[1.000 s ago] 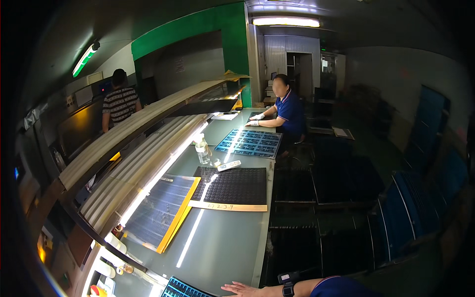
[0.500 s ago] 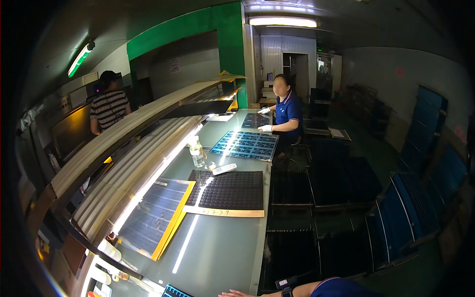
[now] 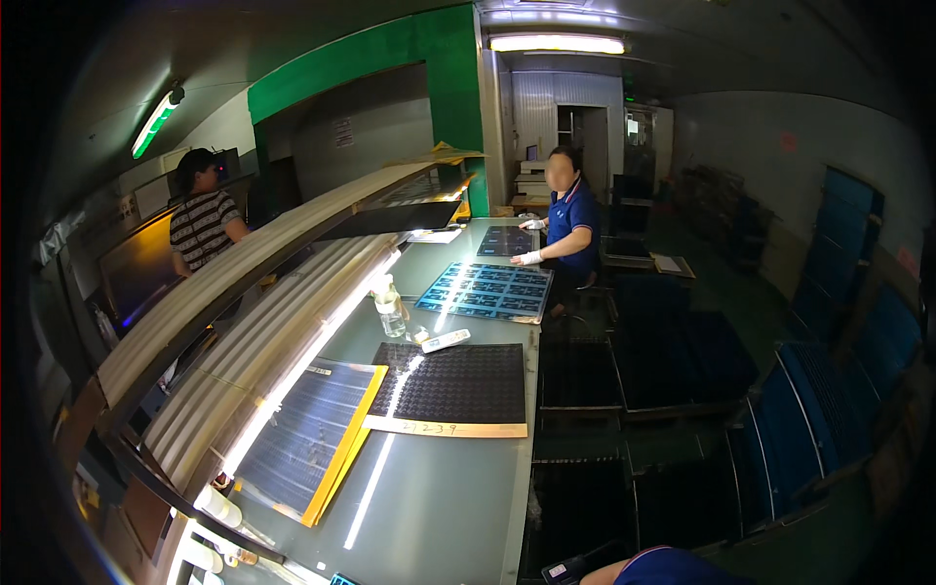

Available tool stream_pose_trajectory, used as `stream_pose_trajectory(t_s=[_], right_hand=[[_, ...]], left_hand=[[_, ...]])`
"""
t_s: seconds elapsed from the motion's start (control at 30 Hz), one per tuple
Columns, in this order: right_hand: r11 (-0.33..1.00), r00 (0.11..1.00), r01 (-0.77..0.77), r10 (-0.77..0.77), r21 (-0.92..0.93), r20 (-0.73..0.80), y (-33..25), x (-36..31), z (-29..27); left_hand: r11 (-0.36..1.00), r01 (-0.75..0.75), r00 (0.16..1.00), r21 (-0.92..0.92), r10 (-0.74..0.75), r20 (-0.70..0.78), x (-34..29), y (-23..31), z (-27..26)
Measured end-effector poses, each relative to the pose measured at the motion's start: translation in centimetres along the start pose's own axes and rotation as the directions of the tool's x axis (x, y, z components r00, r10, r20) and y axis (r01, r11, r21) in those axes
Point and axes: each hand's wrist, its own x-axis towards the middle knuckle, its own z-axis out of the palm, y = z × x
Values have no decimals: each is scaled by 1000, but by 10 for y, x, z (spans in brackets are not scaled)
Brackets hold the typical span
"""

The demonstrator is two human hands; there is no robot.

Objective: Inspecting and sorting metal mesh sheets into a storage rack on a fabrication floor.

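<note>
The person's hands are out of view, so I cannot tell their state; one bare forearm (image 3: 604, 574) shows at the near edge. A flat blue-patterned panel (image 3: 340, 579) shows one corner on the grey table's (image 3: 439, 507) near end. Farther off, a clear bottle (image 3: 392, 320) holds clear liquid; white cylindrical containers (image 3: 219, 506) sit near left, contents hidden.

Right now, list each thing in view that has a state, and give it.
Bottle: upright, clear liquid inside
Ceiling light: lit
Left light: lit
Black sheet: lying flat
Yellow-edged sheet: lying flat
Blue sheet: lying flat
Co-worker's hands: gloved, at a dark panel
Wearer's hands: both out of view
</note>
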Motion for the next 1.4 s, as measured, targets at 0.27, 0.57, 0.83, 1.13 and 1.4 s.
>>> stream_pose_trajectory(t_s=[0.27, 0.57, 0.83, 1.13, 1.4], right_hand=[[563, 999, 1, 44, 827, -31, -10, 16, -44], [600, 871, 427, -474, 677, -129, -38, 91, 21], [682, 999, 33, -19, 731, -27, 11, 152, -16], [649, 996, 3, 66, 761, -61, 14, 120, -59], [882, 947, 319, -312, 348, -78, -2, -15, -2]], left_hand=[[1000, -16, 986, -4, 15, -169, -5, 4, -5], [999, -8, 991, -44, 2, -137, -7, 19, -23], [995, 18, 992, -95, -29, -120, -11, 25, -31], [945, 16, 991, -328, -58, -119, -8, 46, -55], [811, -86, 992, -579, 17, -124, -24, 91, -112]])
